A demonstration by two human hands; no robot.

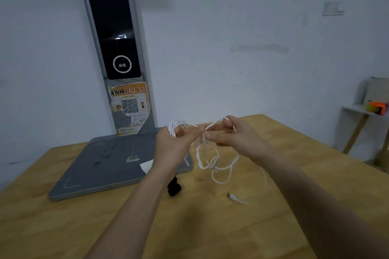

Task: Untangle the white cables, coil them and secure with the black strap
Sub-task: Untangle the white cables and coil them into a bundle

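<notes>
We see a wooden table (273, 227) filling the lower view, its far edge running along the wall and its right corner ending short of a small white side table (355, 111) that stands well apart. The near and right stretches of wood lie bare, giving the arms room there. On the left, a grey stand base (101, 166) rests flat on the table, its upright post (117, 48) rising against the wall, with an orange sticker (129, 107) on it; the base's near right corner lies just beside the cables.

Both hands are raised above the table's middle. Our left hand (176, 147) grips a bundle of loops of the white cables (210, 162), fingers curled round it, the loops standing up behind the knuckles. Our right hand (235, 134) pinches a single loop, which arches over its curled fingers. Between and below the hands the rest of the cable hangs in a loose tangle down to the wood. One white plug end (233, 197) lies on the table nearer us, apart from the fingers.

The black strap (174, 188) lies on the table under the left wrist, just beside the base's near edge, untouched.
</notes>
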